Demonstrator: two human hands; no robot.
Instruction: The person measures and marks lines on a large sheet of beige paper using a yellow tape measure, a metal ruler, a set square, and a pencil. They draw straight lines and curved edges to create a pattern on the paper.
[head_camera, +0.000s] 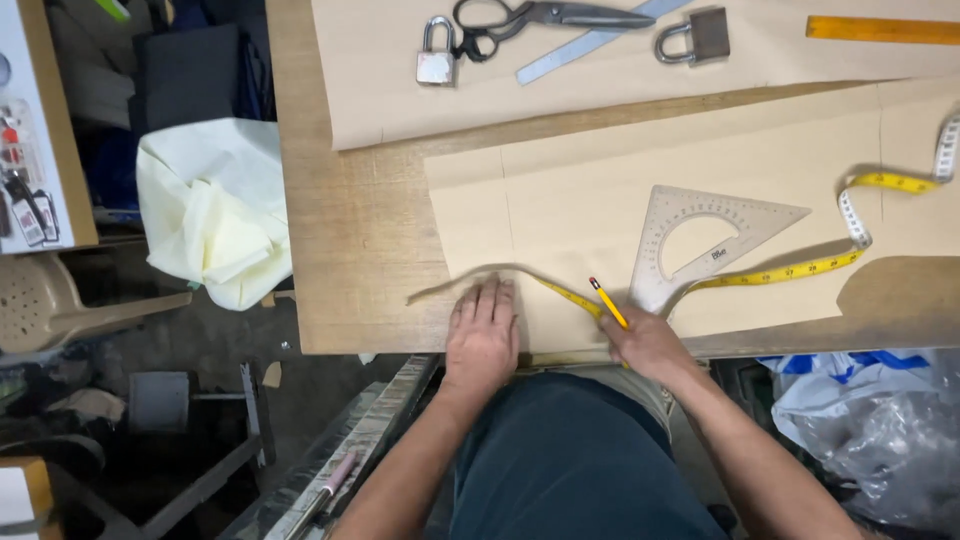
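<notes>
Pinned paper, pencil up, at worktop's near edge.
Left hand (482, 338) lay flat, fingers spread, on tan pattern paper (600, 210); right hand (645, 345) pinched yellow pencil (608, 303), tip toward far-left, just right of left hand, beside tape measure (800, 268) & set square (700, 240).

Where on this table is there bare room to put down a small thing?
The bare wooden table left of the brown paper pattern is free. The paper between padlocks and triangle ruler is free too. It is crowded near the left hand, right hand, pencil and measuring tape.
</notes>
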